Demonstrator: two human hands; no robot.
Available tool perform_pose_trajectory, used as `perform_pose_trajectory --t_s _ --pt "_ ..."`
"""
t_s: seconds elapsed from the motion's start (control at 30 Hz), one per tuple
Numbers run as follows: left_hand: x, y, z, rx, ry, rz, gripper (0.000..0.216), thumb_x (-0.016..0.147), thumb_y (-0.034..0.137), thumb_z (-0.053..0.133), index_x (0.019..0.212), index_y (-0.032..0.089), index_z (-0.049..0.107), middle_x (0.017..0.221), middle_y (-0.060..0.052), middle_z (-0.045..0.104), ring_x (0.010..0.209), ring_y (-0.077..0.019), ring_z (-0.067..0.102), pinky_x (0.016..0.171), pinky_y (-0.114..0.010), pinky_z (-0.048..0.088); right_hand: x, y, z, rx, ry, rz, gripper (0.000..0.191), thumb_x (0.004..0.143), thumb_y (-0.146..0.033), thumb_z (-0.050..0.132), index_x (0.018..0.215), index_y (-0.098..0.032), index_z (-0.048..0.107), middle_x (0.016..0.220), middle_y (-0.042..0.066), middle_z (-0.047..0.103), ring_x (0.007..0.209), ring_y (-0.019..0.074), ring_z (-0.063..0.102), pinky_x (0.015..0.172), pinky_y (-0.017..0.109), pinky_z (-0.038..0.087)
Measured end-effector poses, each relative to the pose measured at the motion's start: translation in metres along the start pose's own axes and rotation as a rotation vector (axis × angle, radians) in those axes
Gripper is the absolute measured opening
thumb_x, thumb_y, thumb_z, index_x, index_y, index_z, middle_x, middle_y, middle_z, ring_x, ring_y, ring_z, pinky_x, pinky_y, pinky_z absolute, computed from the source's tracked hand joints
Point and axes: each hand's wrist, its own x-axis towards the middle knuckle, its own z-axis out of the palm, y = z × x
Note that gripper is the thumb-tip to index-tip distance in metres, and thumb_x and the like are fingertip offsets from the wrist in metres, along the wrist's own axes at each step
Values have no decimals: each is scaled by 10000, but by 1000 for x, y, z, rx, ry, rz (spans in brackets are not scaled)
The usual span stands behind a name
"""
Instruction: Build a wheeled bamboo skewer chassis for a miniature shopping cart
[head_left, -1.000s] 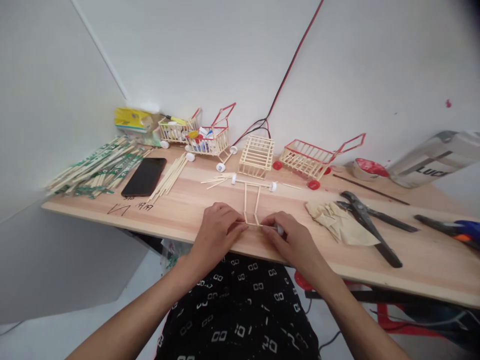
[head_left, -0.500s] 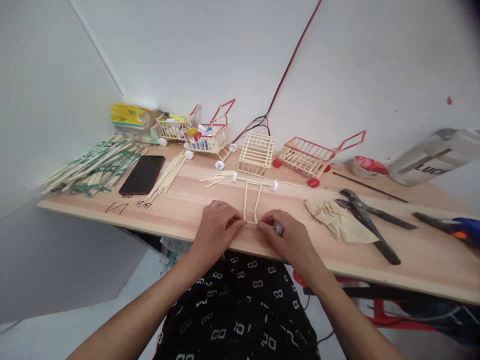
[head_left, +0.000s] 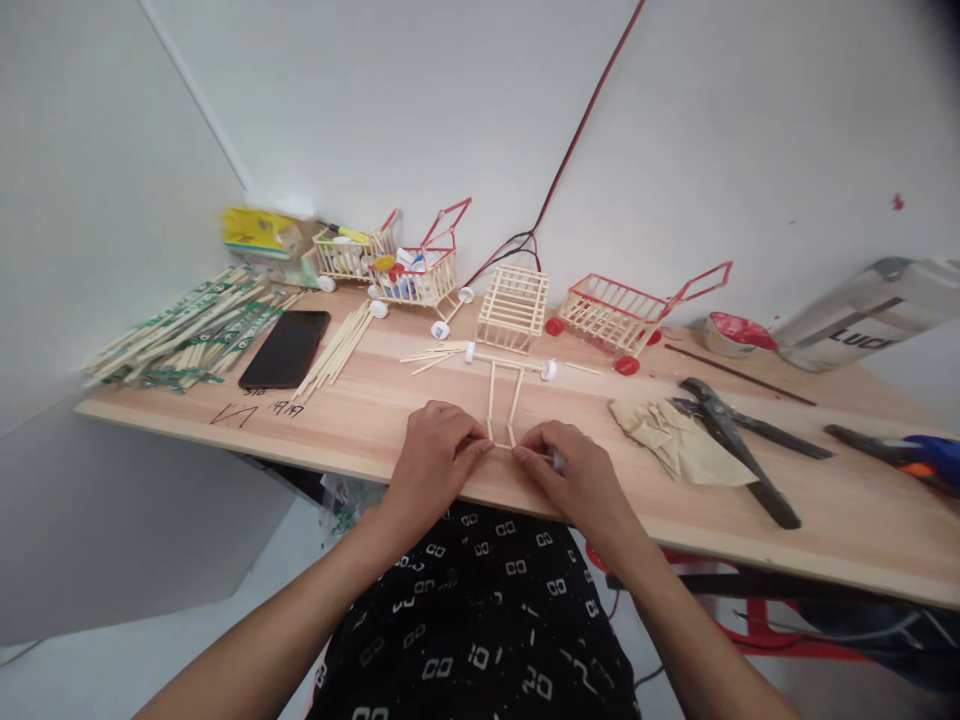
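A small frame of thin wooden sticks point(head_left: 515, 400) lies on the table, its far crossbar carrying a white bottle-cap wheel at each end. My left hand point(head_left: 439, 452) pinches the near end of this frame at its left side. From the right, my right hand point(head_left: 570, 465) closes thumb and fingers on the same near crossbar. A white round cap partly shows behind the right hand's fingers; the rest of that end is hidden. Just beyond the frame stands a stick basket point(head_left: 513, 308) with a slatted top.
Finished mini carts with red trim point(head_left: 619, 312) stand along the wall. Loose sticks point(head_left: 337, 350), a phone point(head_left: 285, 349) and wrapped chopsticks point(head_left: 187, 330) lie left. Pliers point(head_left: 739, 450), sandpaper point(head_left: 679, 440), a red-stained cup point(head_left: 739, 333) and a bag point(head_left: 862, 315) sit right.
Almost nothing differs. Both hands keep their pinch at the frame's near end, with only a very slight shift of the right fingers.
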Motion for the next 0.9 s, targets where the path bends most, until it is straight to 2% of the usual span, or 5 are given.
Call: perform_pose_trajectory --t_s 0.47,0.7,0.9 --pt "0 1 -1 -19 6 -9 116 821 220 615 708 208 593 772 0 640 882 -207 521 831 -394 388 1 -1 0 -17 -7 1 131 841 -278 568 730 -215 597 745 10 614 741 180 531 705 324 374" --pt "0 1 -4 -33 5 29 143 860 221 570 720 194 563 792 -10 623 873 -192 519 827 -367 402 0 -1 -1 -16 -40 4 124 866 -278 543 775 -217 601 784 11 616 777 187 522 732 331 359" --pt "-3 2 -8 -65 17 23 121 908 215 481 828 191 568 851 -24 630 878 -180 534 811 -342 427 -1 -3 -5 -14 -85 -32 118 892 -284 509 831 -213 581 828 18 614 814 193 514 773 347 353"
